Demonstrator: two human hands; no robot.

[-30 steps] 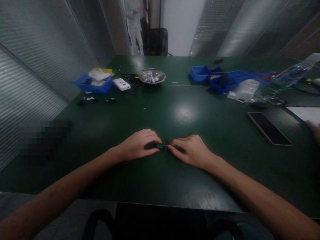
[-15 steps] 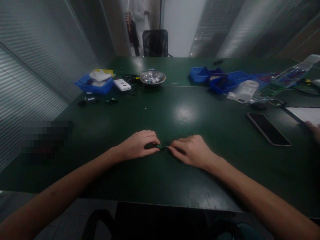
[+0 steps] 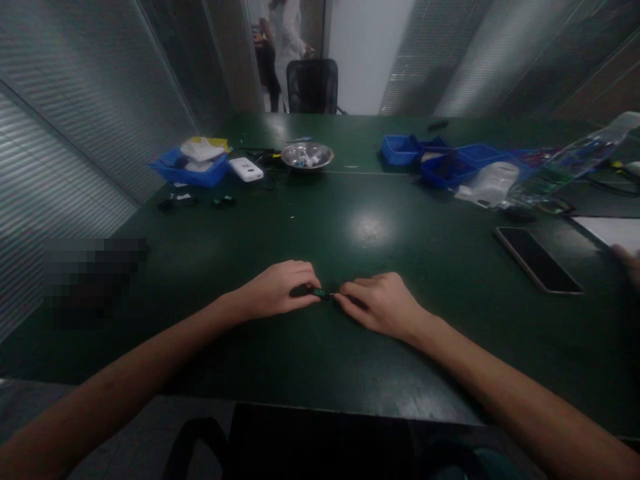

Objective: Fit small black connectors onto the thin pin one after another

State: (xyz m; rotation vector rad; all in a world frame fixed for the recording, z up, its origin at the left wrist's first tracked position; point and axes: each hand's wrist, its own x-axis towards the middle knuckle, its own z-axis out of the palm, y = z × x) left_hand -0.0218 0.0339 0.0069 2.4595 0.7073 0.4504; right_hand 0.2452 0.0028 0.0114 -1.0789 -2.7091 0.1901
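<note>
Centrally, left grip (image 3: 284, 288) pinching one green part (image 3: 319, 293), right grip (image 3: 385, 301) pinching one thin piece (image 3: 331, 295)

The left hand (image 3: 280, 288) grips a small green-and-black electronic part (image 3: 319, 293) between thumb and fingers. The right hand (image 3: 383, 300) pinches a thin piece (image 3: 332, 295) at the part's right end. Beyond them, a metal bowl (image 3: 307, 165) stands on the green table (image 3: 320, 367); a smartphone (image 3: 539, 260) lies at right.

1. Green part (image 3: 319, 293): partly hidden by the left hand (image 3: 280, 288), too small to identify.
2. Thin piece (image 3: 331, 295) at the right hand (image 3: 385, 301): too small to tell.
3. Far person (image 3: 291, 37): blurred, cut off by the top edge.
4. Near left, a blocky patch (image 3: 95, 280) blurs everything there.
5. Paper (image 3: 610, 230), co-worker's hand (image 3: 627, 258): cut off at right.
</note>
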